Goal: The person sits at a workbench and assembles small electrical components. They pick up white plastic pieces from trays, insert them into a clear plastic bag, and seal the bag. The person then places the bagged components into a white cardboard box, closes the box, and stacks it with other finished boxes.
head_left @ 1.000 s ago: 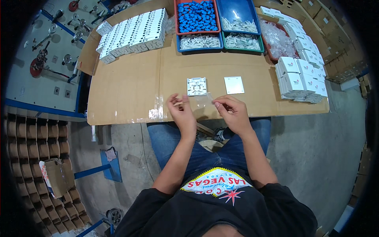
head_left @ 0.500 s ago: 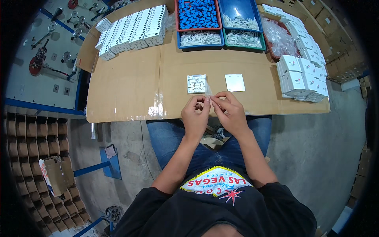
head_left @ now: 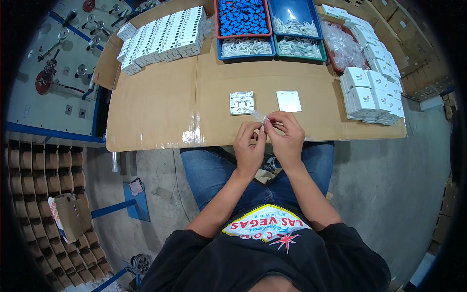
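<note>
Bright light; glare on tape point(head_left: 194, 130); edges bowed, corners black.

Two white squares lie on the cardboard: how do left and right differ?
The left square shows a detailed face with grey parts, while the right square looks mostly plain. The left square is nearer the clear plastic; the right square is farther off. Both lie flat on the cardboard.

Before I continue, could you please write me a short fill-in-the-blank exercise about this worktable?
1. Of the clear plastic and the white plate, the left hand and right hand hold the ____.
2. In the picture, the white plate lies to the ____ of the patterned square part.
3. The blue parts fill a tray coloured ____.
4. The small parts in the green tray are ____.

Missing words: plastic; right; red; white.
</note>
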A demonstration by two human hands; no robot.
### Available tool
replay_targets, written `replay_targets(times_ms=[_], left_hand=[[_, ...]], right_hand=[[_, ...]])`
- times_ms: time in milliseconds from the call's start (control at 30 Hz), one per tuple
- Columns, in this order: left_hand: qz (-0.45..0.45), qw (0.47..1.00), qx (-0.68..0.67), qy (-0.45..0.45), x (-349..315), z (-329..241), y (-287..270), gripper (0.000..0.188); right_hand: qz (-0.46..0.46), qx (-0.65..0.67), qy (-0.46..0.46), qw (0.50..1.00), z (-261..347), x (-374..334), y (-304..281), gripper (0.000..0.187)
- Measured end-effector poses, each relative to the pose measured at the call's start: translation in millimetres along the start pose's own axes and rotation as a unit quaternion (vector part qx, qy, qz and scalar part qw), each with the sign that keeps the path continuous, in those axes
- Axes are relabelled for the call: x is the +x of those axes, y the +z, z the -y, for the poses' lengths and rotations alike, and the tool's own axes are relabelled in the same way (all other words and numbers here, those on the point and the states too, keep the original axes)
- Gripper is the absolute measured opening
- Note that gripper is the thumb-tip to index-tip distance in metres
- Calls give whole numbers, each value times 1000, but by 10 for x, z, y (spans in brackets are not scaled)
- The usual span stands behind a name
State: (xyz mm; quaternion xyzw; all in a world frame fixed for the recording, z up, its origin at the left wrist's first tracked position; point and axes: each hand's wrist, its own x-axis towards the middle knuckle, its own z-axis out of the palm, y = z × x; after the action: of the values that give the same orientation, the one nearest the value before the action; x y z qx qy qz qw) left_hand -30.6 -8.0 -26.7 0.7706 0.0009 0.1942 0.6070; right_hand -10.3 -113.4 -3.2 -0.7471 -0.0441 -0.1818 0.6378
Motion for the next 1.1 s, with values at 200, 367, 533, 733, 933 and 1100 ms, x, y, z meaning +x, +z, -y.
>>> replay_targets(times_ms=[200, 367, 533, 733, 933, 1100], left_hand=[[44, 994, -46, -88, -15, 55, 7, 11], [33, 870, -362, -334, 54, 113, -80, 29], [3, 853, -391, -344, 110, 17, -81, 24], [-25, 852, -419, -312, 94, 47, -79, 21], [-57, 871, -405, -273, 75, 100, -87, 24], [-52, 884, -393, -249, 94, 113, -104, 21]], right_hand=[[-7, -34, -10, 999, -36, 15, -40, 11], [36, -18, -43, 998, -73, 30, -41, 14], [52, 101, 9, 993, -53, -8, 34, 15], [97, 190, 169, 962, -139, -41, 27, 16], [138, 256, 277, 916, -132, -14, -33, 18], [149, 238, 198, 939, -196, -64, -16, 10]])
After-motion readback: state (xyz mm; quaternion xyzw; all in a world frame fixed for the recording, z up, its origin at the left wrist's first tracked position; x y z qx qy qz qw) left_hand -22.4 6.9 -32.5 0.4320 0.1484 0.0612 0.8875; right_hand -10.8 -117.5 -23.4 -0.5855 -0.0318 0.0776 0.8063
